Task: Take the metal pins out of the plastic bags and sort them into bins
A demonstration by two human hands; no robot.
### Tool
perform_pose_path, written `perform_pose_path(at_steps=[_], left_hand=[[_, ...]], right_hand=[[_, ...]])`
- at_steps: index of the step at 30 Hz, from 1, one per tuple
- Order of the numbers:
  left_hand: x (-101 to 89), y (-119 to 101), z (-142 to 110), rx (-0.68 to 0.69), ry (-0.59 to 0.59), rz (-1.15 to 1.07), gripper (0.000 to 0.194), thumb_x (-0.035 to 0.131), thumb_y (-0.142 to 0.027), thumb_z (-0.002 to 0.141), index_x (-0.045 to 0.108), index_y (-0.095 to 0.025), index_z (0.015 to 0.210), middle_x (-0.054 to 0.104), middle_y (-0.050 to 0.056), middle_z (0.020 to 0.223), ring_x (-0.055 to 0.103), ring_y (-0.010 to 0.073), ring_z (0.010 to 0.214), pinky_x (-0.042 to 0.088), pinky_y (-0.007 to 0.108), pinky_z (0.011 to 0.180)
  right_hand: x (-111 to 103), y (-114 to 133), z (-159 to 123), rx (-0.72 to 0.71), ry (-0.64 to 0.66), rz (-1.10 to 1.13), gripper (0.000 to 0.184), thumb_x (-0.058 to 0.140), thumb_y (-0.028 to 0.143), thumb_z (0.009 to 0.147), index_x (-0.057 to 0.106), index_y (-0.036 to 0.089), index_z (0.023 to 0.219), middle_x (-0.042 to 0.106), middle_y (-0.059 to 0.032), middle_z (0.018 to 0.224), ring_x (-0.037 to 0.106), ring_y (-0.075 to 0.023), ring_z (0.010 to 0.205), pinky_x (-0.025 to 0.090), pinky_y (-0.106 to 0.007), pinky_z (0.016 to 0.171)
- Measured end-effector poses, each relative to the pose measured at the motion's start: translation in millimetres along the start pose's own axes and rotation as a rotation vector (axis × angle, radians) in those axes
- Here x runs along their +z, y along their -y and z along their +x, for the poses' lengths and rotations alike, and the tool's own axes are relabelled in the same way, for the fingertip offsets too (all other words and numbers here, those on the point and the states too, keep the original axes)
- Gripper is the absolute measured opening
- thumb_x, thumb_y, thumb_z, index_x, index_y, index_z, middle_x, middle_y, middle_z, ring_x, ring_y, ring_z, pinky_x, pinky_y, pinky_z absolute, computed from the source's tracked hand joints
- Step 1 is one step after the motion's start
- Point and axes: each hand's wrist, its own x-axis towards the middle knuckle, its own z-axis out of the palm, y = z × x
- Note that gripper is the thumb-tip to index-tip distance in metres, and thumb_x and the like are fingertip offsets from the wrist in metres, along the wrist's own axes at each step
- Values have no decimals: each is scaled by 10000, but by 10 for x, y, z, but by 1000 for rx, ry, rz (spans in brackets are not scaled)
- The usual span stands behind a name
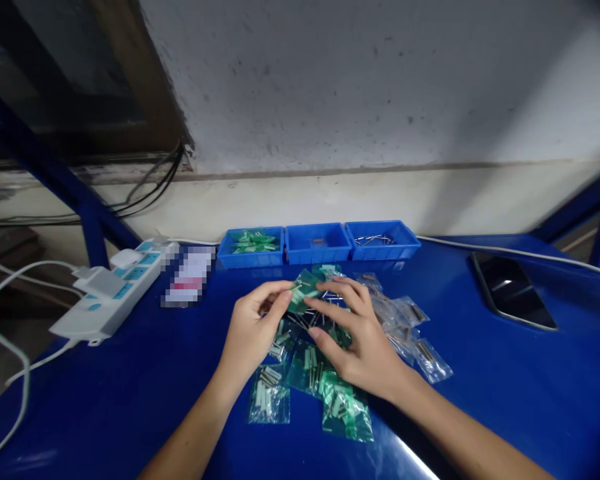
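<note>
My left hand (260, 320) pinches the left edge of a small green plastic bag (305, 293) between thumb and fingers. Pale, slim pieces and a thin metal pin show through its film. At the bag's right side is my right hand (357, 330), fingers spread; its fingertips come up to the bag, and I cannot tell whether they press on it. Loose metal pins (300, 321) lie on the table beneath both hands. Closer to me are several filled bags, among them a clear one (269, 395) and a green one (347, 408), holding white plugs and screws.
Three blue bins stand along the back: one with green bags (254, 241), a middle one (317, 253) with a small item, one with metal pins (375, 239). Clear bags (405, 320) lie right of my hands. A phone (513, 290) and a power strip (115, 290) flank the blue table (480, 413).
</note>
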Motion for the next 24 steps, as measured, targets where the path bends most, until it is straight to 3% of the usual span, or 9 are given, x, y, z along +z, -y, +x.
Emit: perform_pose_path(at_steps=[4, 7, 10, 13, 15, 17, 19, 21, 24], left_hand=[[68, -61, -74, 441, -45, 299, 158, 588, -188, 837, 694, -218, 950, 671, 34, 914, 593, 164, 856, 460, 289, 772], [132, -95, -119, 592, 14, 375, 188, 588, -145, 829, 688, -211, 973, 666, 43, 925, 575, 169, 893, 457, 297, 802], [169, -82, -132, 476, 47, 317, 157, 562, -205, 856, 676, -202, 963, 665, 50, 939, 572, 181, 920, 447, 308, 822], [169, -23, -112, 135, 10, 84, 286, 444, -361, 917, 658, -174, 944, 663, 70, 921, 590, 185, 872, 452, 299, 770], [148, 20, -86, -71, 20, -108, 413, 382, -451, 923, 658, -144, 922, 657, 79, 847, 591, 177, 770, 451, 275, 678], [114, 40, -58, -171, 69, -219, 421, 446, -484, 887, 665, -125, 897, 642, 67, 763, 571, 165, 682, 432, 251, 602], [69, 23, -36, -187, 102, -208, 360, 532, -459, 849, 668, -135, 928, 638, 45, 730, 564, 159, 652, 419, 237, 571], [26, -21, -26, -119, 67, -91, 314, 558, -420, 840, 665, -165, 988, 656, 35, 764, 581, 169, 682, 435, 240, 591], [-5, -87, -39, 108, -62, 162, 261, 551, -351, 852, 652, -199, 1039, 679, 47, 936, 615, 201, 839, 471, 271, 720]], right_hand=[[0, 29, 82, 358, -18, 356, 332, 461, 458, 880, 671, 204, 917, 622, -60, 886, 549, -217, 905, 444, -414, 823], [40, 15, 108, 518, -36, 576, 375, 441, 462, 886, 615, 173, 720, 563, -6, 651, 519, -136, 620, 436, -281, 600], [86, -1, 87, 471, -115, 547, 271, 513, 378, 859, 603, 169, 710, 541, 10, 607, 488, -118, 567, 398, -242, 530], [107, -10, 42, 250, -182, 342, 184, 499, 258, 866, 670, 189, 869, 623, -32, 759, 565, -149, 690, 456, -275, 630], [115, -20, 8, 79, -190, 207, 248, 473, 181, 864, 666, 218, 1014, 640, -68, 939, 597, -177, 842, 484, -316, 735], [129, -30, -23, -53, -184, 95, 336, 448, 121, 852, 635, 234, 1108, 613, -91, 1051, 584, -200, 949, 492, -352, 783], [148, -33, -44, -116, -156, -5, 404, 435, 81, 835, 606, 236, 1166, 576, -111, 1106, 554, -223, 1006, 493, -384, 787], [160, -20, -46, -99, -114, -45, 437, 435, 78, 826, 581, 242, 1203, 522, -126, 1165, 514, -244, 1054, 492, -406, 783], [148, 20, -13, 71, -107, 50, 314, 469, 196, 851, 632, 224, 1118, 507, -121, 1107, 508, -247, 1031, 484, -409, 792]])
